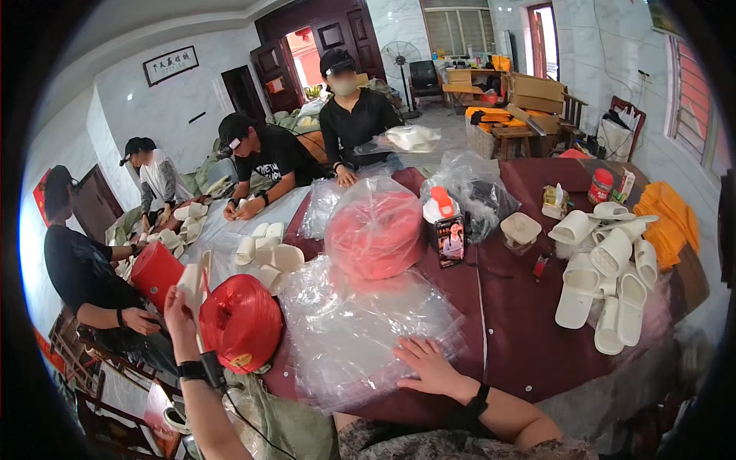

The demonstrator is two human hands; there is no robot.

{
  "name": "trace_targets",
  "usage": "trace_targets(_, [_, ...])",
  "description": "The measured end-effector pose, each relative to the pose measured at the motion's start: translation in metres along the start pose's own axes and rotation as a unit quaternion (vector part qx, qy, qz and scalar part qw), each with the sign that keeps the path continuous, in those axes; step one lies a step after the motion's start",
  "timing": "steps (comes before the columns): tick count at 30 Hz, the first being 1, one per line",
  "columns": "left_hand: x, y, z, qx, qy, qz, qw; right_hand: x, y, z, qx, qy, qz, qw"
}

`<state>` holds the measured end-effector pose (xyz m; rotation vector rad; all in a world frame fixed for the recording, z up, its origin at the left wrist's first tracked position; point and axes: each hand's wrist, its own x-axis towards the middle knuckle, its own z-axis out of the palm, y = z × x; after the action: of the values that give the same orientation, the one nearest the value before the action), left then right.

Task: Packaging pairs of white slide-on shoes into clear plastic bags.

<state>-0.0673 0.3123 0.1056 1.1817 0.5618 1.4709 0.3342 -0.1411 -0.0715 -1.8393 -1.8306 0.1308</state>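
Observation:
My left hand (pixel 181 316) is raised at the left, its fingers closed round a flat whitish thing (pixel 189 282) seen almost edge-on; its kind is unclear. Close to that wrist is a black cylindrical piece (pixel 213 369) with a dark cable hanging down. Right beside this hand sits a large roll of red plastic twine (pixel 241 322). My right hand (pixel 429 369) lies flat, fingers spread, on the near right part of a stack of clear plastic bags (pixel 360 330). Behind the stack stands a bulky red roll (pixel 373 238) inside a clear bag.
Cream slippers (pixel 606 284) are piled on the dark red tabletop (pixel 521 337) at right, near orange cloth (pixel 665 218). A phone (pixel 451 241) leans against an orange-capped bottle (pixel 441 203). More slippers (pixel 268 257) lie left. Several people stand around the far and left sides; one holds a red bucket (pixel 157 272).

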Motion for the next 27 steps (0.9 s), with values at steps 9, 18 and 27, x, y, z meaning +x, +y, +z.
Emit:
trace_targets(9, [-0.159, 0.101, 0.184, -0.069, -0.006, -0.015, 0.997, 0.006, 0.003, 0.003, -0.012, 0.011, 0.007, 1.0])
trace_targets(18, [-0.245, 0.057, 0.251, -0.043, -0.001, 0.083, 0.996, 0.004, 0.006, -0.059, 0.093, 0.228, 0.03, 0.969])
trace_targets(27, [-0.312, -0.064, 0.329, 0.004, -0.2, -0.019, 0.98, -0.09, 0.19, -0.155, -0.074, 0.36, 0.444, 0.817])
